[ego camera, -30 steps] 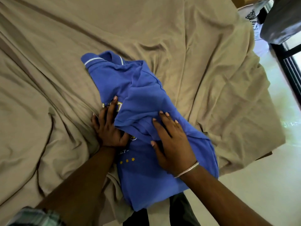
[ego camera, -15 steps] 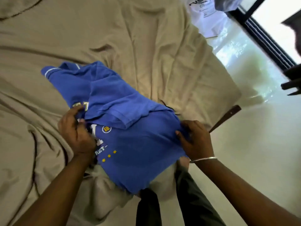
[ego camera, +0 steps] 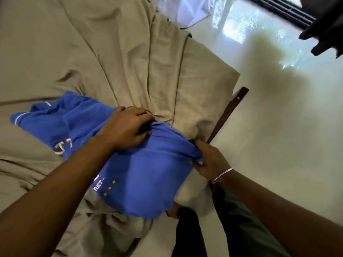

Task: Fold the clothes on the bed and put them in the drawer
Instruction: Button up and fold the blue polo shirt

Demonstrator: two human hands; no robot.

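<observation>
1. blue shirt point(ego camera: 144, 175) sits at the bed's near right corner, half folded on the beige sheet point(ego camera: 111, 52), hem hanging over the edge; collar end points toward the left edge
2. left hand point(ego camera: 128, 127) has its fingers curled into a bunch of fabric at the far side of the shirt; right hand point(ego camera: 209, 160) pinches the right edge, thumb underneath
3. risk: the loose sheet looks caught up with it, so it could drag along; the fold could slump open too
4. that close to the edge, it might slide to the floor point(ego camera: 278, 127)
</observation>
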